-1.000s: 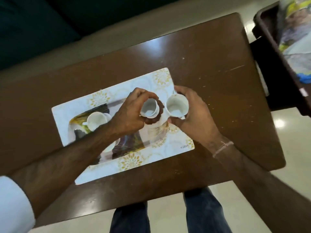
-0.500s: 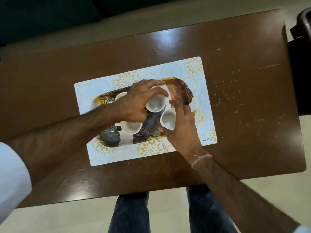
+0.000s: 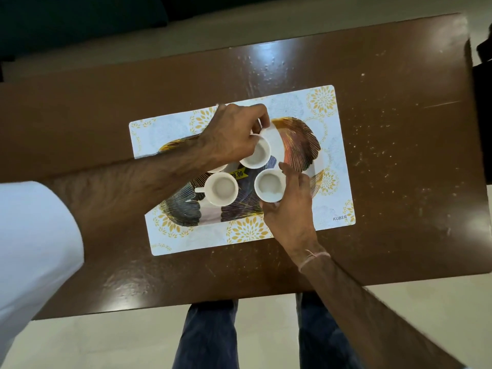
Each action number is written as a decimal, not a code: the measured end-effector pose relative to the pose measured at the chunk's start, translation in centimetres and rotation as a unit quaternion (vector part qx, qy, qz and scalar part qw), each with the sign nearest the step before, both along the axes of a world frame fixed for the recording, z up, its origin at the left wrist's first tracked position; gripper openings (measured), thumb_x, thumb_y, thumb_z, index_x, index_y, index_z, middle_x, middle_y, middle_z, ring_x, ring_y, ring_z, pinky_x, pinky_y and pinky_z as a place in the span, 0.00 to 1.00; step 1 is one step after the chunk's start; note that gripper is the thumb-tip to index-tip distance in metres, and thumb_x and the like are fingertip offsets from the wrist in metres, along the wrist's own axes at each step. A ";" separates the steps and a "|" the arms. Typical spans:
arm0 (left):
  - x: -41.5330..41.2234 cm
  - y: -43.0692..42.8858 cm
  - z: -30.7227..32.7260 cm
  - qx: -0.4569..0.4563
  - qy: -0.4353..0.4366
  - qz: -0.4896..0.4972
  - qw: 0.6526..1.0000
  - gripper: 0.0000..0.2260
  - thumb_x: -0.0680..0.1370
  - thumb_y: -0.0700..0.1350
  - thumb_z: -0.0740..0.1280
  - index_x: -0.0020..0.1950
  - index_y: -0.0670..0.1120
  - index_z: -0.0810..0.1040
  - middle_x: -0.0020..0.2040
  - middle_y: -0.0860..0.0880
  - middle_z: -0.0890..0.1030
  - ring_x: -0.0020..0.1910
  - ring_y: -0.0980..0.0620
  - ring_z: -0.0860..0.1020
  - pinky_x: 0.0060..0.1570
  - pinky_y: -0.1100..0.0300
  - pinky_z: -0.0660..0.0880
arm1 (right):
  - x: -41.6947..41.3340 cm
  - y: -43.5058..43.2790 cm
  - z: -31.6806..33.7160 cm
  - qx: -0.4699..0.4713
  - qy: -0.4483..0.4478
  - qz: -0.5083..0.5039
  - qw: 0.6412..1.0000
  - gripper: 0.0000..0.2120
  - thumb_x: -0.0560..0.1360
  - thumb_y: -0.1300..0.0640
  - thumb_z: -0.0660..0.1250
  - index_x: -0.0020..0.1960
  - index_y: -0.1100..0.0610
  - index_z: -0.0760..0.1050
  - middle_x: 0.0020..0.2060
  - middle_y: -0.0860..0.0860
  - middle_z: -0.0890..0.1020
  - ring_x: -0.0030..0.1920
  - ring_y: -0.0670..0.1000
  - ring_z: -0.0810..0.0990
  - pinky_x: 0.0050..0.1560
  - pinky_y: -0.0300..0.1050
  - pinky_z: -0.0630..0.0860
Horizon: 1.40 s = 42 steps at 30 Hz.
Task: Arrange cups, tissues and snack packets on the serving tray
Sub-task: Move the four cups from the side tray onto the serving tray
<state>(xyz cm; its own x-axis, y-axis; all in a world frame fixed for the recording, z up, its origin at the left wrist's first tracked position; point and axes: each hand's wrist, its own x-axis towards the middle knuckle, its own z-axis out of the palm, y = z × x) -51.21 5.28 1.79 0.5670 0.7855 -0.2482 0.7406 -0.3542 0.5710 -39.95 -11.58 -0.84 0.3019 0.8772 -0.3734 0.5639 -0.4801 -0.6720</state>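
While both hands [image 3: 234, 139] grip cups [image 3: 255, 155], camera shifted — tray [image 3: 300, 145] nearer.

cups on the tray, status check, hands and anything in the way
Left hand gripping the far cup; right hand on the near-right cup. Third cup stands free on tray. Nothing blocking.

Oval feather-patterned serving tray [image 3: 300, 145], three upright empty white cups visible on it, far cup [image 3: 256, 153] at 12 o'clock, handled cup [image 3: 221, 188] at 8, near-right cup [image 3: 269, 185] at 4, close together.
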 end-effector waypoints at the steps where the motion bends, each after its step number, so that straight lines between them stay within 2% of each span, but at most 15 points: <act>1: 0.0 0.2 0.1 -0.005 -0.011 -0.015 1.000 0.13 0.70 0.37 0.70 0.54 0.46 0.81 0.45 0.53 0.85 0.45 0.49 0.83 0.57 0.49 0.76 | -0.1 0.0 0.1 0.003 0.003 -0.003 1.000 0.41 0.66 0.64 0.79 0.74 0.56 0.63 0.66 0.57 0.69 0.66 0.56 0.72 0.61 0.46 0.73; 6: -0.2 0.3 0.3 -0.061 -0.041 -0.070 0.995 0.16 0.71 0.31 0.68 0.55 0.44 0.81 0.47 0.50 0.86 0.46 0.53 0.83 0.54 0.54 0.78 | -0.9 -0.2 0.6 0.012 0.039 -0.017 0.999 0.42 0.66 0.64 0.79 0.74 0.57 0.62 0.65 0.57 0.71 0.65 0.56 0.74 0.60 0.47 0.75; 9: -0.7 -0.1 0.7 -0.100 -0.045 -0.075 0.991 0.18 0.71 0.31 0.68 0.59 0.44 0.80 0.51 0.50 0.86 0.51 0.54 0.83 0.57 0.56 0.78 | -1.4 -0.4 1.1 0.004 0.055 0.000 0.998 0.43 0.66 0.63 0.79 0.75 0.58 0.60 0.68 0.57 0.70 0.67 0.57 0.73 0.65 0.51 0.75; 11: -1.7 -0.5 0.8 -0.099 -0.051 -0.050 0.993 0.18 0.71 0.33 0.69 0.60 0.45 0.79 0.54 0.53 0.83 0.54 0.54 0.81 0.58 0.59 0.76 | -1.4 -0.6 1.2 -0.012 0.076 0.020 0.997 0.44 0.67 0.63 0.79 0.76 0.58 0.58 0.70 0.56 0.68 0.69 0.56 0.72 0.66 0.56 0.76; 13: -3.4 -1.2 1.0 -0.055 -0.072 0.018 0.996 0.16 0.71 0.37 0.71 0.58 0.47 0.80 0.53 0.55 0.81 0.52 0.54 0.78 0.55 0.65 0.73 | -1.0 -1.0 1.4 -0.017 0.086 0.043 0.995 0.45 0.67 0.64 0.78 0.76 0.57 0.57 0.71 0.56 0.66 0.70 0.56 0.71 0.65 0.56 0.77; 16: -6.6 -3.3 1.2 0.028 -0.060 0.114 0.991 0.12 0.70 0.41 0.72 0.52 0.48 0.80 0.49 0.56 0.80 0.47 0.53 0.75 0.55 0.53 0.71 | 0.3 -1.4 1.6 0.003 0.003 0.079 0.997 0.44 0.65 0.61 0.77 0.74 0.54 0.59 0.67 0.55 0.67 0.66 0.56 0.72 0.61 0.55 0.79; 19: -9.2 -5.8 0.6 0.059 0.024 0.099 0.993 0.12 0.71 0.46 0.75 0.53 0.50 0.80 0.51 0.54 0.80 0.51 0.47 0.76 0.53 0.50 0.65 | 1.3 -1.0 1.6 0.020 -0.018 0.115 0.993 0.40 0.66 0.59 0.77 0.72 0.51 0.61 0.65 0.55 0.68 0.61 0.57 0.75 0.55 0.55 0.82; 21: -9.8 -7.0 0.0 0.049 0.048 0.080 0.994 0.15 0.71 0.49 0.76 0.57 0.51 0.81 0.56 0.52 0.81 0.56 0.46 0.75 0.55 0.50 0.62 | 1.6 -0.5 1.2 0.020 -0.001 0.136 0.991 0.37 0.67 0.59 0.78 0.71 0.53 0.64 0.65 0.55 0.70 0.57 0.53 0.78 0.52 0.49 0.83; 24: -9.8 -8.2 -0.6 0.038 0.045 0.081 0.995 0.15 0.73 0.49 0.75 0.59 0.51 0.83 0.58 0.52 0.82 0.58 0.46 0.75 0.56 0.48 0.62 | 1.5 -0.1 0.4 0.017 0.016 0.150 0.988 0.35 0.67 0.60 0.79 0.69 0.54 0.66 0.64 0.55 0.70 0.54 0.49 0.79 0.47 0.24 0.75; 25: -9.6 -8.4 -0.7 0.037 0.043 0.087 0.995 0.15 0.73 0.48 0.75 0.59 0.51 0.83 0.58 0.52 0.83 0.58 0.45 0.76 0.56 0.47 0.63 | 1.4 0.0 0.2 0.018 0.018 0.151 0.988 0.35 0.67 0.61 0.80 0.68 0.54 0.67 0.64 0.55 0.71 0.53 0.48 0.78 0.44 0.20 0.72; 29: -9.1 -9.1 -1.1 0.035 0.034 0.116 0.992 0.13 0.74 0.45 0.74 0.58 0.51 0.84 0.56 0.51 0.84 0.55 0.44 0.76 0.53 0.46 0.66 | 1.3 0.0 0.0 0.022 0.010 0.144 0.989 0.34 0.66 0.59 0.80 0.67 0.53 0.67 0.63 0.54 0.71 0.50 0.43 0.77 0.42 0.17 0.71; 34: -8.9 -9.5 -1.2 0.032 0.035 0.125 0.991 0.12 0.73 0.47 0.71 0.56 0.52 0.84 0.54 0.53 0.84 0.54 0.45 0.77 0.53 0.42 0.68 | 1.1 0.2 0.0 0.035 0.009 0.141 0.989 0.33 0.67 0.58 0.80 0.66 0.55 0.68 0.62 0.55 0.73 0.51 0.44 0.77 0.42 0.23 0.75; 36: -8.7 -9.6 -1.2 0.030 0.036 0.126 0.991 0.13 0.73 0.48 0.71 0.57 0.52 0.84 0.55 0.53 0.84 0.54 0.45 0.77 0.54 0.41 0.68 | 1.1 0.2 0.1 0.035 0.000 0.140 0.990 0.34 0.66 0.57 0.81 0.67 0.56 0.68 0.62 0.56 0.73 0.53 0.46 0.76 0.46 0.34 0.81; 38: -8.6 -9.6 -1.2 0.033 0.040 0.125 0.991 0.15 0.72 0.48 0.72 0.59 0.52 0.83 0.55 0.53 0.84 0.54 0.44 0.77 0.54 0.40 0.68 | 1.0 0.2 0.4 0.029 -0.031 0.130 0.991 0.39 0.64 0.56 0.82 0.68 0.56 0.66 0.63 0.56 0.70 0.56 0.49 0.75 0.50 0.47 0.82; 42: -8.4 -9.5 -1.3 0.047 0.056 0.105 0.992 0.17 0.73 0.49 0.74 0.62 0.53 0.81 0.57 0.53 0.84 0.54 0.44 0.76 0.51 0.43 0.68 | 1.1 1.1 1.2 0.042 -0.126 0.160 0.978 0.49 0.59 0.58 0.79 0.75 0.48 0.60 0.72 0.56 0.58 0.69 0.61 0.61 0.64 0.64 0.71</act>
